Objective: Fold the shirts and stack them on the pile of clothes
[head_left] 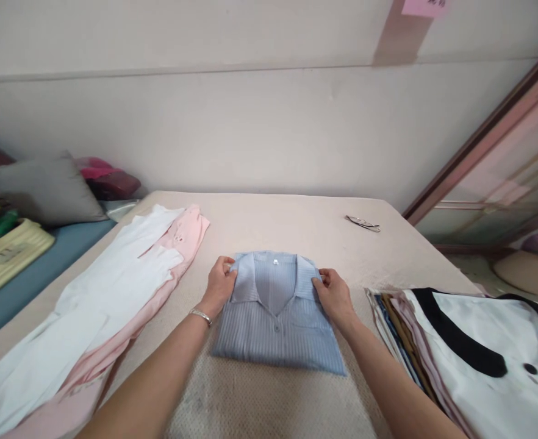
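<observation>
A folded light-blue striped shirt [273, 341] lies face up on the covered table in front of me, its collar at the far end and one button below the neck opening. My left hand [221, 283], with a silver bracelet at the wrist, pinches the shirt's upper left edge beside the collar. On the opposite side my right hand [335, 292] grips the upper right edge between thumb and fingers. Some fingertips of both hands are hidden behind the cloth.
White garments [99, 292] and pink ones [189, 231] lie along the left side. At right sits a stack of folded clothes [470, 360], topped by a white one with black trim. Eyeglasses [363, 224] rest at the far right. A grey cushion [44, 189] stands beyond the left edge.
</observation>
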A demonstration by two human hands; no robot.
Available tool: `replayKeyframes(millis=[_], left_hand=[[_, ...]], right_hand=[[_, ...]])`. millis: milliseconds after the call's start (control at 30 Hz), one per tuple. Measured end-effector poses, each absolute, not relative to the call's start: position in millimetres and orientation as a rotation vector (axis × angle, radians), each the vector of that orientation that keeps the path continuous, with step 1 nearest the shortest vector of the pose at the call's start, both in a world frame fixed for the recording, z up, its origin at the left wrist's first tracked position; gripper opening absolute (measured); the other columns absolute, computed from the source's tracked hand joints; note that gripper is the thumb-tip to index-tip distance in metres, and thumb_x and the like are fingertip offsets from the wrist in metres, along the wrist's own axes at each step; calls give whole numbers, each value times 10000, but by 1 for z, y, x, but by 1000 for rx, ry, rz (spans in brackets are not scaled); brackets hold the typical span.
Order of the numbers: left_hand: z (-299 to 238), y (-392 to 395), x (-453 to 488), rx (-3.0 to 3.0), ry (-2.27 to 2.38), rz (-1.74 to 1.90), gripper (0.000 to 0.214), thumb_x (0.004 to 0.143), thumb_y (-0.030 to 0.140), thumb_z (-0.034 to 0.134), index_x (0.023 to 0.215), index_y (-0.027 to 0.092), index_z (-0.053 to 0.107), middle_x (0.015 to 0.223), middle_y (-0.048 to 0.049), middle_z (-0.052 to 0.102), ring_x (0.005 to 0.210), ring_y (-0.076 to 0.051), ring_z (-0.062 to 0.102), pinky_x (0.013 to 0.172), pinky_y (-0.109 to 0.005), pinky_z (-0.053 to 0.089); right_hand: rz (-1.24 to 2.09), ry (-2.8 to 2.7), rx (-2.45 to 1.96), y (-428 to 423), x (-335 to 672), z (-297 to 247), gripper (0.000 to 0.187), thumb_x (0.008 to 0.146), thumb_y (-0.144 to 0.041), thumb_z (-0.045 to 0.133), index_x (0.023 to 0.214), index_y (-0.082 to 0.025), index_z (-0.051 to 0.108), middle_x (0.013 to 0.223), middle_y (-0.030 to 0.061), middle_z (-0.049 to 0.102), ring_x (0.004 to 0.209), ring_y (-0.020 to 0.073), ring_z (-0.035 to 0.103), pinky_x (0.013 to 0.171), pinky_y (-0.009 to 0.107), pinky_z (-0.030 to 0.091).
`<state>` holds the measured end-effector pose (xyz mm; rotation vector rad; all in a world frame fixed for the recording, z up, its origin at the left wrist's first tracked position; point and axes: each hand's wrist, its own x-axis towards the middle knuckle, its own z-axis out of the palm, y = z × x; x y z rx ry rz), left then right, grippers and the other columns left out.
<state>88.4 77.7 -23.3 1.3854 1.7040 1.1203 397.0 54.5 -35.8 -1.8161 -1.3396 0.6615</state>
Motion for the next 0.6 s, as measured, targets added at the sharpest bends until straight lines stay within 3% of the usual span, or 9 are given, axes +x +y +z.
replayKeyframes(millis=[133,333,433,533,600], left_hand=[[-23,83,95,1480,1743,1197,136,815,236,533,947,226,568,655,63,498,592,-129,482,569,-230,354],[-25,84,105,1756,1965,1006,156,879,192,481,916,220,630,784,-19,623,780,-194,604,780,-299,462],[-17,75,109,2026,2061,957,275,982,248,402,1095,184,645,1159,-141,671,1122,-263,618,981,-380,466],[-19,63,115,2436,1839,793,464,1040,365,359,1400,124,526,1531,-195,484,1455,-309,399,1193,-480,308],[-27,58,119,2563,1734,586,594,1048,448,350,1521,93,402,1617,-202,379,1530,-325,283,1235,-539,221]], right_hand=[[675,-1292,-1750,57,395,-41,376,839,-376,569,1150,-164,584,1002,125,721,905,249,688,832,361,506],[559,-1472,-1907,53,398,-29,311,919,-307,533,1181,-144,561,1050,156,715,957,268,678,876,381,493],[258,-1638,-2006,43,388,-14,360,984,-344,469,1234,-99,553,1180,235,668,1079,322,635,929,432,471],[19,-1875,-1920,30,368,-12,521,1032,-449,394,1364,-66,514,1420,268,545,1345,360,479,1089,482,378],[13,-2028,-1882,24,355,-19,667,1033,-533,366,1495,-55,415,1575,242,409,1484,356,318,1184,517,266]])
